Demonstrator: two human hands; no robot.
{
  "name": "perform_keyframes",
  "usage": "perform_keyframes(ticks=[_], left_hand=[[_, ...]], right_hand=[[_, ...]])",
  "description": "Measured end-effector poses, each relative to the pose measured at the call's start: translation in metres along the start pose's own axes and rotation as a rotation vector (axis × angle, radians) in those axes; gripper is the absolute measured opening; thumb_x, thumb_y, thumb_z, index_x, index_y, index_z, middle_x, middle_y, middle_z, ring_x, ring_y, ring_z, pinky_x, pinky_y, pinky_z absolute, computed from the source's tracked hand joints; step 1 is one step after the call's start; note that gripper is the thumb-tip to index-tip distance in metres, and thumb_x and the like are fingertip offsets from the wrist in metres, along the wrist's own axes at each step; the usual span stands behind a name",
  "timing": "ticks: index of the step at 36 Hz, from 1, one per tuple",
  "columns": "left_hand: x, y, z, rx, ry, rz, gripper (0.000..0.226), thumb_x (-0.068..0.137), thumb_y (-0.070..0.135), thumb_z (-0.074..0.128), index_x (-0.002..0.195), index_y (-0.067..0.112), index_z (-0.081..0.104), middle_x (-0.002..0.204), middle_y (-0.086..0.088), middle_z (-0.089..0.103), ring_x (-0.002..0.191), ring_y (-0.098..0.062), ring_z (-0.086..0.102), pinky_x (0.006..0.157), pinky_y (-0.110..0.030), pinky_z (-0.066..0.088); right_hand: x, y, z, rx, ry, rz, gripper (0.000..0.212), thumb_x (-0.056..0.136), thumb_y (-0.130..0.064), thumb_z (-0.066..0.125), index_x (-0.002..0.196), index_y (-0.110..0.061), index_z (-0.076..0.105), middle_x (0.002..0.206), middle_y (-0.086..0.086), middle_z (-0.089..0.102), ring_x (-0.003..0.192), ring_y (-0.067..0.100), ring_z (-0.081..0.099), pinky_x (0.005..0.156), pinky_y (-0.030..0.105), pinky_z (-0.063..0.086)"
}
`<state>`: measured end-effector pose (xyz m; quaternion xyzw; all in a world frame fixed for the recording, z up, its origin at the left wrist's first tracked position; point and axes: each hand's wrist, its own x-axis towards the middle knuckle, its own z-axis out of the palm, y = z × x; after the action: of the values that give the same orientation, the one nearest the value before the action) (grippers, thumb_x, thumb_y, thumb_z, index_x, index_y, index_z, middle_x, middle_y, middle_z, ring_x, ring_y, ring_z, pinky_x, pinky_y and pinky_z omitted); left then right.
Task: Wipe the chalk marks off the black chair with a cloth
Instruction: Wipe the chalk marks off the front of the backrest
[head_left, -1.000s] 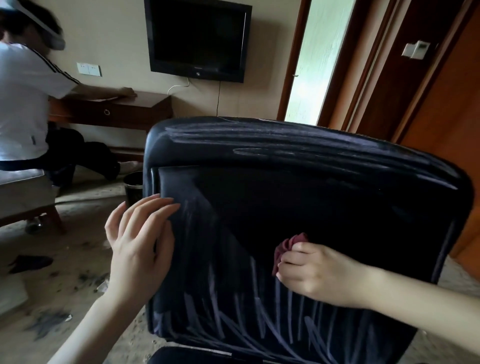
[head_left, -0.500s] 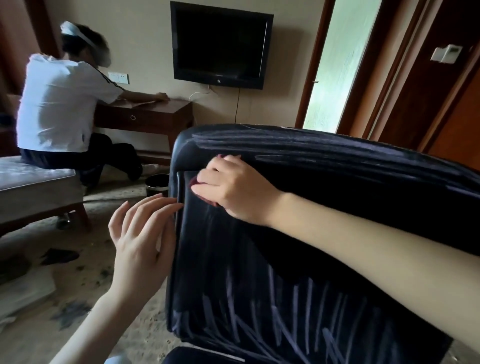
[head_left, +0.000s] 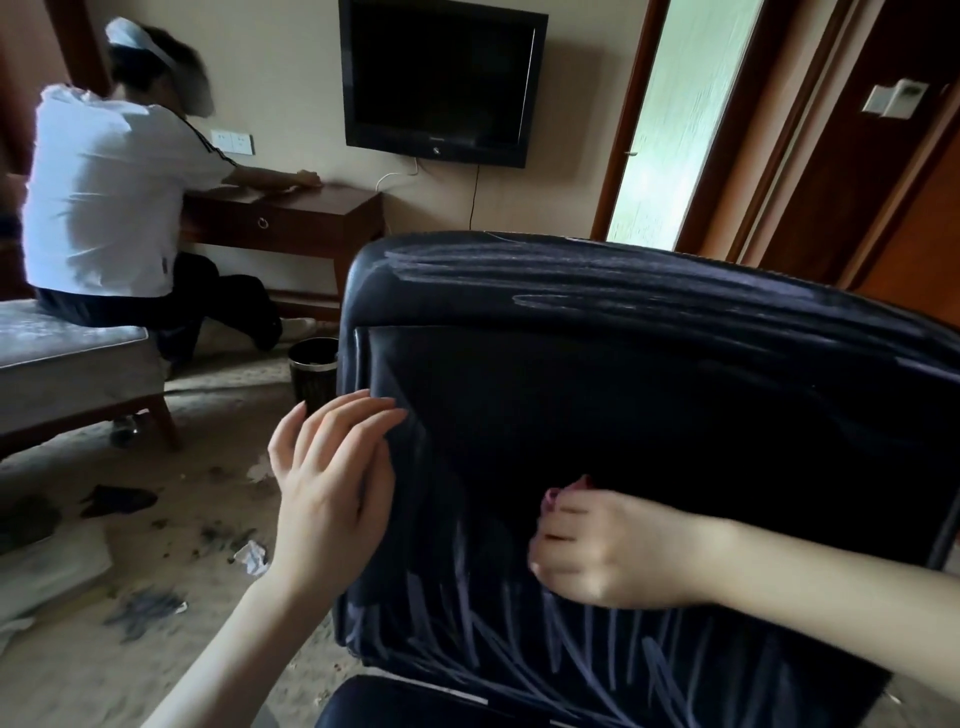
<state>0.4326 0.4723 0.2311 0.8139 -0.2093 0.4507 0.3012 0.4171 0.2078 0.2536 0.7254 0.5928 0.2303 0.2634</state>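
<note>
The black chair (head_left: 649, 395) fills the right and middle of the view, its backrest facing me. Pale chalk marks (head_left: 519, 639) streak the lower backrest, and more chalk marks run along the top edge. The middle band of the backrest looks dark and free of streaks. My left hand (head_left: 332, 488) rests with straight fingers on the chair's left edge. My right hand (head_left: 608, 551) grips a dark red cloth (head_left: 563, 491) and presses it against the backrest near the middle. Most of the cloth is hidden under my fingers.
A person in a white shirt (head_left: 104, 197) sits on a grey bench (head_left: 67, 364) at a wooden desk (head_left: 291, 218) at the left. A small dark bin (head_left: 311, 374) stands behind the chair. Scraps litter the floor (head_left: 156, 571). A wall TV (head_left: 441, 78) and a doorway (head_left: 680, 119) lie beyond.
My right hand with the cloth swept from the backrest's middle up to its upper left corner, then back down to the middle. My left hand stayed on the chair's left edge.
</note>
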Motion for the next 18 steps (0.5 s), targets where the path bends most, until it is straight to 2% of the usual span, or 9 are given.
perform_keyframes(ticks=[3,7,9,12,15,18], left_hand=[[0.000,-0.001,-0.004,0.010,0.026,-0.008,0.027,0.090,0.008,0.045,0.106,0.010,0.067,0.114,-0.002,0.065,0.114,-0.019,0.057,0.100,-0.059,0.033],[0.002,-0.005,-0.012,0.013,0.082,-0.012,0.025,0.089,0.002,0.048,0.103,0.004,0.068,0.110,-0.006,0.065,0.109,-0.025,0.059,0.093,-0.061,0.036],[0.002,-0.009,-0.013,0.018,0.096,-0.021,0.024,0.089,0.001,0.048,0.102,0.002,0.068,0.109,-0.008,0.066,0.107,-0.028,0.060,0.092,-0.061,0.036],[0.000,-0.014,-0.012,0.026,0.093,-0.036,0.023,0.089,0.002,0.048,0.101,0.001,0.068,0.109,-0.009,0.066,0.106,-0.029,0.060,0.093,-0.061,0.036],[-0.004,-0.016,-0.007,0.025,0.061,-0.038,0.023,0.089,0.002,0.048,0.101,0.002,0.067,0.109,-0.009,0.066,0.107,-0.029,0.060,0.093,-0.062,0.035],[-0.005,-0.011,-0.001,0.015,0.033,-0.034,0.024,0.089,0.004,0.047,0.102,0.004,0.067,0.110,-0.007,0.066,0.109,-0.026,0.059,0.096,-0.061,0.034]], right_hand=[[0.043,0.024,-0.020,0.004,0.179,0.004,0.033,0.097,-0.009,0.042,0.080,-0.016,0.069,0.081,-0.001,0.061,0.075,0.021,0.054,0.067,0.033,0.040],[0.104,0.057,-0.029,-0.082,0.424,0.148,0.029,0.095,-0.001,0.046,0.077,-0.009,0.067,0.080,0.006,0.061,0.074,0.026,0.056,0.068,0.039,0.045],[0.124,0.063,-0.017,-0.113,0.458,0.205,0.028,0.092,0.002,0.049,0.072,-0.009,0.066,0.078,0.006,0.061,0.073,0.026,0.057,0.069,0.039,0.046],[0.126,0.057,0.005,-0.013,0.476,0.288,0.025,0.091,-0.002,0.056,0.069,-0.007,0.066,0.075,0.006,0.062,0.072,0.026,0.058,0.070,0.038,0.047],[0.111,0.040,0.016,0.035,0.499,0.338,0.028,0.097,-0.006,0.051,0.077,-0.005,0.070,0.077,0.006,0.065,0.072,0.026,0.059,0.070,0.039,0.048],[0.089,0.022,0.025,0.062,0.436,0.300,0.026,0.098,-0.005,0.048,0.088,-0.004,0.072,0.085,0.005,0.067,0.079,0.024,0.060,0.075,0.035,0.047]])
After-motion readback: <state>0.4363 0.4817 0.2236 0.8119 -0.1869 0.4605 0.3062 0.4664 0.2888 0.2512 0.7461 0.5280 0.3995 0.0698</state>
